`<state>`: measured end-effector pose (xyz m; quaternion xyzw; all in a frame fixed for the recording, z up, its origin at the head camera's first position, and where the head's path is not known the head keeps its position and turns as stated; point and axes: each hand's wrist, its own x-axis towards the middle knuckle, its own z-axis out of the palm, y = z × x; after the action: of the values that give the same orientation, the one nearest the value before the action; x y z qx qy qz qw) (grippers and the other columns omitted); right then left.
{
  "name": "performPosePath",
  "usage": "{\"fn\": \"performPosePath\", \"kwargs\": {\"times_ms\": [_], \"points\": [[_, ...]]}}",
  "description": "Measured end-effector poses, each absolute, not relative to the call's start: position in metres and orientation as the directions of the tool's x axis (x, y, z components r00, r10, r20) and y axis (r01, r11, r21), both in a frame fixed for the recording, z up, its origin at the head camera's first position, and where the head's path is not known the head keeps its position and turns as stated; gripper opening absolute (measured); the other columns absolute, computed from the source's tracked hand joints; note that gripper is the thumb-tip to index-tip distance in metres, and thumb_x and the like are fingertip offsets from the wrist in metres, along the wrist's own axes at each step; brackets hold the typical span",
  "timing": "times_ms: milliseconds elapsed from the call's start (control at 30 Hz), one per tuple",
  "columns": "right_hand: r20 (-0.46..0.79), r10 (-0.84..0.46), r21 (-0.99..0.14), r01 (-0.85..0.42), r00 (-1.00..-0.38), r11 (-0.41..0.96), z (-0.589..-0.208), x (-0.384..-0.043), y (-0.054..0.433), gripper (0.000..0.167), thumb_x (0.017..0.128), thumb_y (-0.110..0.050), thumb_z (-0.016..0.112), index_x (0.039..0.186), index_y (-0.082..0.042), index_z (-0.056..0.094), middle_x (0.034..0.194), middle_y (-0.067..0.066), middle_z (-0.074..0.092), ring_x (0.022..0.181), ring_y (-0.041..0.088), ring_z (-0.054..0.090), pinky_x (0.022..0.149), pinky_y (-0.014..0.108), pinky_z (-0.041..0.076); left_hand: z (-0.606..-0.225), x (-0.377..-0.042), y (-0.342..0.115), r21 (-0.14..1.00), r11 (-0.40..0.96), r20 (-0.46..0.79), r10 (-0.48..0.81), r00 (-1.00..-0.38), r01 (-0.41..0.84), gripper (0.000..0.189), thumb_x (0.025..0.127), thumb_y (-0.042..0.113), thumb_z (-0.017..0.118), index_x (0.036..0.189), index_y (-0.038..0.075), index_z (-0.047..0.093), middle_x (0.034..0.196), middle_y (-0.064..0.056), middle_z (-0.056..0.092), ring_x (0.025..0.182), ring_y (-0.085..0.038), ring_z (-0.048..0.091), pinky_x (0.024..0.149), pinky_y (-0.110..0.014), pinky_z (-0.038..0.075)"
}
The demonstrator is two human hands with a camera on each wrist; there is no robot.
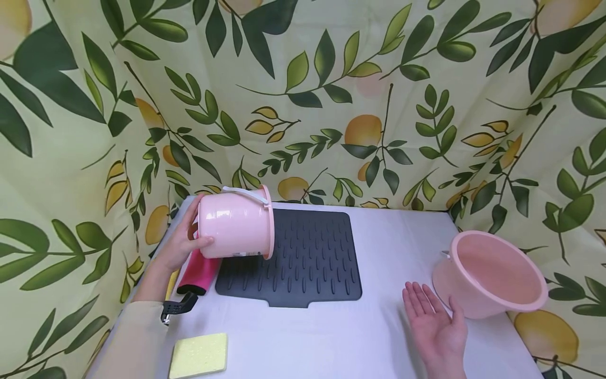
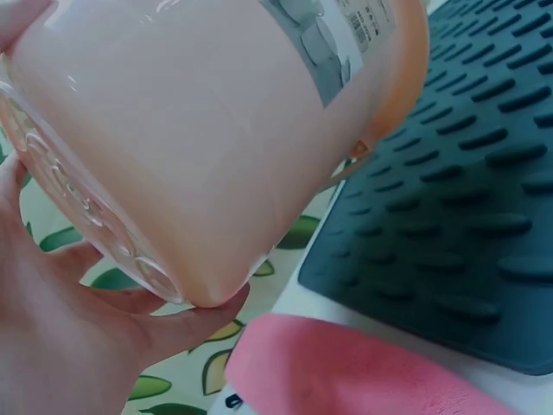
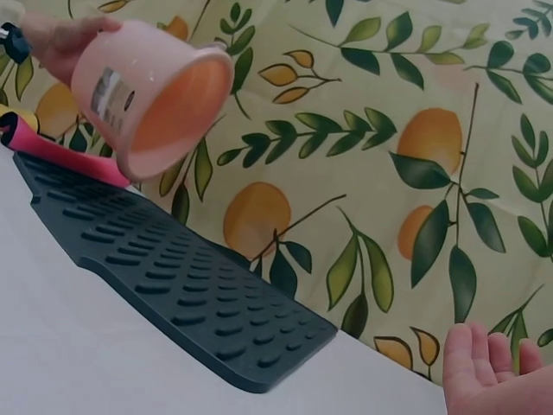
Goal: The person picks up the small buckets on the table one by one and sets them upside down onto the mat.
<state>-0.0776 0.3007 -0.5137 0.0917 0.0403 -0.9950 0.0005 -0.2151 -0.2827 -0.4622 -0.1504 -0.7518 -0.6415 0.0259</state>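
My left hand (image 1: 182,239) grips a small pink bucket (image 1: 236,223) round its base, thumb and fingers spread over the bottom edge. The bucket lies on its side in the air, above the left part of a dark ridged mat (image 1: 312,258), mouth turned to the right. Its pale handle (image 1: 246,193) rests along the top, and a printed label (image 2: 333,39) shows on its wall. My right hand (image 1: 437,331) is held palm up with straight fingers and nothing in it. Beside it, at the right, stands a wider pink bucket (image 1: 497,279), its inside visible.
A bright pink rolled item (image 1: 196,273) with a dark end lies left of the mat, partly under the held bucket in the head view. A pale yellow sponge (image 1: 199,355) lies near the front left. Leaf-patterned cloth (image 1: 322,158) hangs behind and beside the white table (image 1: 388,237).
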Motion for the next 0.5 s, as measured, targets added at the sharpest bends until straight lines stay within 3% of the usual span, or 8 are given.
{"fn": "performPosePath", "kwargs": {"times_ms": [200,500], "points": [[-0.19,0.045,-0.061,-0.034,-0.981,-0.998,-0.514,-0.076,0.307,0.049,0.116,-0.04,0.043,0.138,0.004,0.047,0.14,0.025,0.046,0.14,0.045,0.051,0.128,0.048,0.031,-0.458,-0.219,-0.291,0.946,0.154,0.251,0.204,-0.946,0.285,0.106,0.089,-0.002,0.071,0.176,0.028,0.016,0.171,-0.013,0.024,0.143,-0.04,0.037,0.092,-0.027,0.059],[-0.247,0.065,-0.057,-0.052,-0.967,-0.997,-0.513,-0.075,0.311,0.047,0.114,-0.042,0.046,0.135,0.0,0.048,0.137,0.023,0.048,0.139,0.043,0.052,0.125,0.047,0.035,-0.449,-0.221,-0.299,0.933,0.232,0.223,0.222,-0.949,0.273,0.109,0.091,0.002,0.074,0.175,0.036,0.014,0.178,-0.015,0.011,0.152,-0.058,0.026,0.091,-0.024,0.057]]}}
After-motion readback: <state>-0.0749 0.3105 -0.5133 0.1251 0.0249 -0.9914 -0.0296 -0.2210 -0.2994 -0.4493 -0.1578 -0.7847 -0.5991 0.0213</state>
